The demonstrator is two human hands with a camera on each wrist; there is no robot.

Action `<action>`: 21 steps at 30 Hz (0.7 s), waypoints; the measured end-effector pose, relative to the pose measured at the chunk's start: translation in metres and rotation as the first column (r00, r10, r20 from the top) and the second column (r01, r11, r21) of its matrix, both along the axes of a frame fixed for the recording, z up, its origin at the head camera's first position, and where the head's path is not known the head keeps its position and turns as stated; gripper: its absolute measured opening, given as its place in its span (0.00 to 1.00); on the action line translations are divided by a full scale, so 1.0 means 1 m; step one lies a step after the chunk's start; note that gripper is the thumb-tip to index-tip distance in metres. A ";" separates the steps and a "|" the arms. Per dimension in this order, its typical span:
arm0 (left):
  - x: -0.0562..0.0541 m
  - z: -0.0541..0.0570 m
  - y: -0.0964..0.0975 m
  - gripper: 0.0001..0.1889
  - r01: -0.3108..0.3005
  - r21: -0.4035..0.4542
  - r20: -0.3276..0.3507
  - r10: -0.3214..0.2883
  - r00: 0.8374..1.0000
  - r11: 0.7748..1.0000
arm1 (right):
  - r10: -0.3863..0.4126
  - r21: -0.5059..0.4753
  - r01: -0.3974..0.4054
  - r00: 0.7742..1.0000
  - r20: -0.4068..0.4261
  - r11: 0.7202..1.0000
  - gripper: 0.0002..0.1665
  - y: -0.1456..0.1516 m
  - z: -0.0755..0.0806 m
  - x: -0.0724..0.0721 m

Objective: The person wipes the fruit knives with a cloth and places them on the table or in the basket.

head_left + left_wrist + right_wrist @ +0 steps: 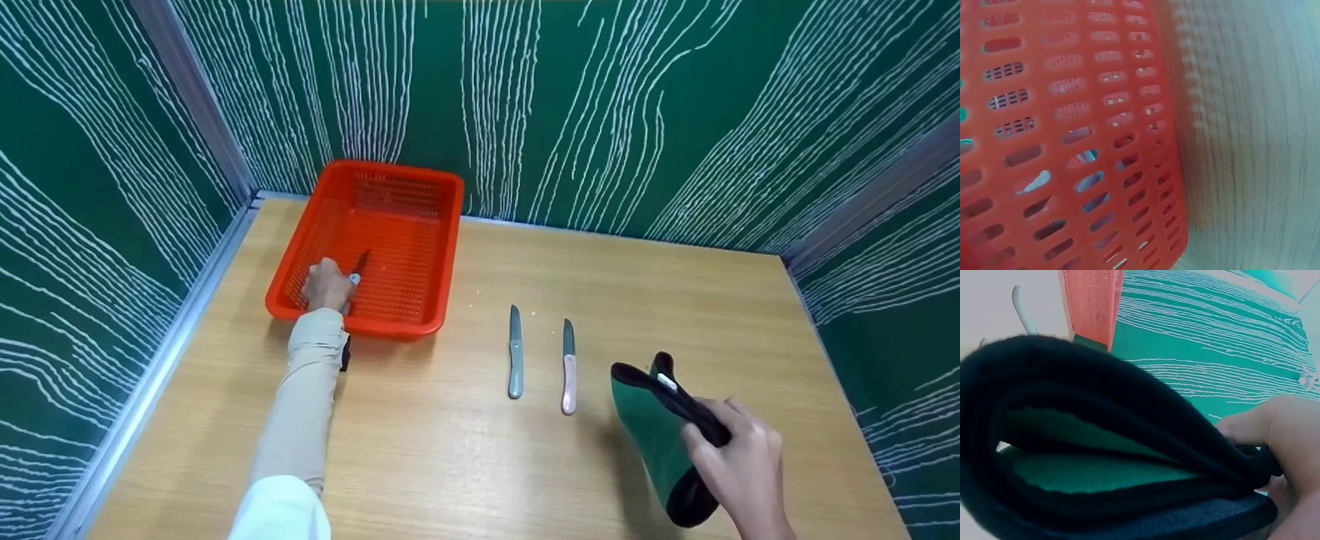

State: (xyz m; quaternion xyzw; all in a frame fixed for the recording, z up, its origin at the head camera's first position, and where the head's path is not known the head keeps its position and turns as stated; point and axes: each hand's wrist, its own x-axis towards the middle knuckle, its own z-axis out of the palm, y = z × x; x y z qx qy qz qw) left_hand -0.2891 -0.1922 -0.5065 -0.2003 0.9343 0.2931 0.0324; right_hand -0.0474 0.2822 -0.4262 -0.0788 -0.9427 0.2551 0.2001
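My left hand point(328, 285) reaches over the near wall of a red plastic basket point(448, 247). Its curled fingers hold a knife point(360, 264) by the handle, with the dark blade pointing away over the basket floor. Through the basket's slots in the left wrist view, only bits of a pale handle show. My right hand point(742, 457) grips a folded green fabric piece with thick black edging point(652, 427), pinching its black border between thumb and fingers above the table. In the right wrist view the folded fabric point(1095, 467) forms a loop, green side inward.
Two more knives lie mid-table, blades away from me: one with a grey-blue handle point(516, 367), one with a pink handle point(569, 382). Green walls with white wavy lines point(570, 112) enclose the wooden table point(450, 465) at the back and both sides.
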 end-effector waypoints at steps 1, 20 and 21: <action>0.000 -0.001 0.000 0.09 0.004 -0.002 -0.002 -0.004 1.000 1.000 | -0.003 0.001 0.003 1.000 0.004 1.000 0.10 0.000 0.000 0.000; 0.004 0.010 0.005 0.09 -0.022 0.083 -0.177 0.037 0.984 0.996 | -0.019 -0.025 0.019 1.000 0.013 1.000 0.10 0.004 -0.001 -0.001; 0.006 0.011 0.006 0.10 -0.021 0.097 -0.187 0.039 0.982 0.995 | -0.022 -0.024 0.023 1.000 0.019 0.999 0.10 0.004 -0.001 -0.001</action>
